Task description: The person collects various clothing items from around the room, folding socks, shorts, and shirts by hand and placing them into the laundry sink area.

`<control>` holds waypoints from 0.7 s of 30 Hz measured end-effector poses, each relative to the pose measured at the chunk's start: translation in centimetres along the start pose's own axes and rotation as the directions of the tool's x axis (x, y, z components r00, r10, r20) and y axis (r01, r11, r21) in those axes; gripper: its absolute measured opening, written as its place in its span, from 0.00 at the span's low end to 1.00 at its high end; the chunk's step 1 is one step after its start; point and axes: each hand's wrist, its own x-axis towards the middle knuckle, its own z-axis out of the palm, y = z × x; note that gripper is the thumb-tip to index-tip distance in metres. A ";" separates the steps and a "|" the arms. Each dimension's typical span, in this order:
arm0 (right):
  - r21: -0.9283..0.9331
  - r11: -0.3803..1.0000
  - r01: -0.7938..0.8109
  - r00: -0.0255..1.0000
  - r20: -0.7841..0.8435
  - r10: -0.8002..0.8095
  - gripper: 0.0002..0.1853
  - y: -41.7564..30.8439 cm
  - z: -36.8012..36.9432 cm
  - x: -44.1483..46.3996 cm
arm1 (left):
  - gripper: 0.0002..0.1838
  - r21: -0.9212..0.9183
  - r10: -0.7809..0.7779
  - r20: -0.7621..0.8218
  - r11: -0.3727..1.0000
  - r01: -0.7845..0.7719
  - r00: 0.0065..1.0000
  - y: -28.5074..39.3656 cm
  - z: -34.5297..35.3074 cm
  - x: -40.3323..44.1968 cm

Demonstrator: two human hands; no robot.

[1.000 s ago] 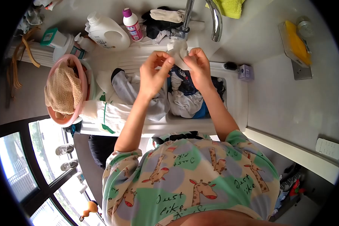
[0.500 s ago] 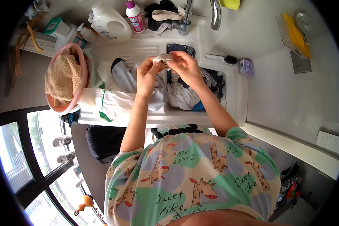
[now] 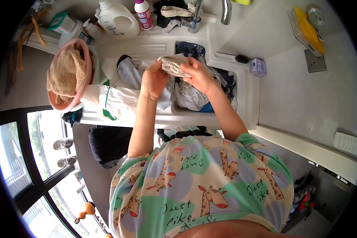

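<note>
A small off-white ribbed cloth (image 3: 174, 66) is stretched between my two hands, above the sink. My left hand (image 3: 154, 79) pinches its left end, and my right hand (image 3: 200, 75) grips its right end. Below my hands, dark and white clothes (image 3: 190, 96) lie heaped in the sink basin (image 3: 235, 104). A grey garment with a dark edge (image 3: 129, 73) rests on the ridged drainboard (image 3: 144, 49) to the left. Beside it, nearer my body, lies a white cloth with green trim (image 3: 121, 101).
At the left stands a pink basin (image 3: 87, 75) holding a tan knitted cloth (image 3: 67, 73). Bottles (image 3: 117, 22) line the back, near the faucet (image 3: 195, 22) and dark cloths. A brush (image 3: 240, 59) and purple box (image 3: 258, 67) sit to the right.
The off-white cloth has gone from crumpled to spread wider between my hands. My hands have come lower and nearer my body, and the camera view has shifted slightly.
</note>
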 end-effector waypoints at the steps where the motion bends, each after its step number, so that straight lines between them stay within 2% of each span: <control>1: -0.422 0.896 0.137 0.983 -0.057 -0.177 0.09 0.4 0.4 -0.1 | 0.14 0.111 0.033 0.008 0.993 -0.034 0.999 0.1 0.1 -0.1; 2: -0.640 0.754 0.150 0.958 -0.093 -0.270 0.10 0.3 0.5 -0.1 | 0.13 0.222 0.062 0.020 0.973 -0.065 0.998 0.2 0.3 -0.2; 5: -0.602 0.742 0.296 0.864 -0.161 -0.476 0.07 1.2 0.0 1.2 | 0.13 0.511 0.101 0.045 0.853 -0.110 0.994 -0.2 1.7 -1.2; 6: -0.510 0.787 0.346 0.867 -0.147 -0.476 0.06 0.8 0.2 1.3 | 0.10 0.555 0.220 0.056 0.804 -0.214 0.974 -1.0 3.0 -1.6; 7: -0.308 0.918 0.250 0.926 -0.200 -0.319 0.06 0.5 0.3 1.1 | 0.08 0.721 0.301 0.030 0.654 -0.229 0.953 -1.0 3.2 -1.6; 8: -0.088 0.988 0.130 0.967 -0.211 -0.146 0.07 0.2 0.4 0.8 | 0.06 0.854 0.385 0.020 0.474 -0.216 0.923 -1.1 3.2 -1.5; 9: 0.135 0.991 -0.004 0.983 -0.180 0.028 0.08 -0.1 0.6 0.5 | 0.04 0.946 0.467 0.030 0.273 -0.176 0.884 -1.1 3.1 -1.4; 10: 0.168 0.986 -0.012 0.992 -0.118 0.033 0.07 0.6 0.1 0.7 | 0.04 0.928 0.524 0.048 0.291 -0.232 0.851 -1.6 2.2 -0.6; 11: -0.028 0.998 0.055 0.990 -0.126 -0.058 0.06 1.4 -0.3 0.7 | 0.05 0.872 0.515 0.008 0.416 -0.258 0.857 -1.9 1.2 0.3; 13: -0.411 0.893 0.180 0.968 -0.087 -0.236 0.05 2.0 0.2 -0.1 | 0.06 0.710 0.484 -0.068 0.638 -0.298 0.873 -1.7 0.4 1.1; 14: -0.612 0.766 0.198 0.930 -0.130 -0.344 0.07 2.2 0.5 -0.2 | 0.05 0.785 0.561 -0.002 0.514 -0.346 0.828 -2.2 0.1 1.2; 17: -0.676 0.733 0.079 0.802 -0.394 -0.449 0.05 2.8 -0.1 1.1 | 0.04 0.938 0.673 0.109 0.174 -0.299 0.732 -3.3 4.3 -1.5; 18: -0.631 0.772 0.073 0.775 -0.451 -0.442 0.04 1.9 0.8 0.6 | 0.04 0.945 0.723 0.234 -0.011 -0.328 0.650 -4.1 4.1 -1.4; 21: -0.471 0.834 0.289 0.681 -0.511 -0.524 0.07 1.6 1.8 0.4 | 0.04 0.857 0.814 0.339 -0.060 -0.511 0.471 -4.3 3.5 -0.3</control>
